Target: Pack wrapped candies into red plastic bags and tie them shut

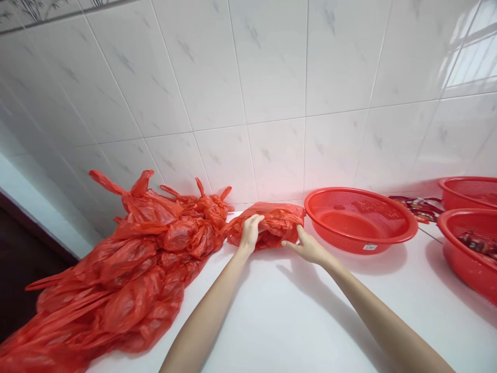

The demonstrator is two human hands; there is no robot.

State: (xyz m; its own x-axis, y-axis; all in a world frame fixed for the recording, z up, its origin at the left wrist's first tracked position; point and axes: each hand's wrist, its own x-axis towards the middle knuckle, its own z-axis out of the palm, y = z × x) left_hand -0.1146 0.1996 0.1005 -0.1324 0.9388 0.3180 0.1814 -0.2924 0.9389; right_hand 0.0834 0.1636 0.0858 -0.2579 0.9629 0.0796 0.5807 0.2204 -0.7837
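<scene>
A crumpled red plastic bag [275, 221] lies on the white counter [295, 311] against the tiled wall. My left hand [249, 232] is curled over the bag's left part, fingers closed on the plastic. My right hand [306, 243] grips the bag's right edge from below, fingers pinched into it. Both forearms reach forward from the bottom of the view.
A big heap of red plastic bags [128, 269] covers the counter's left side up to the wall. An empty red mesh basket [359, 220] stands right of the bag. Two more red baskets [471, 248] sit at the far right, with small dark packets [417, 207] behind.
</scene>
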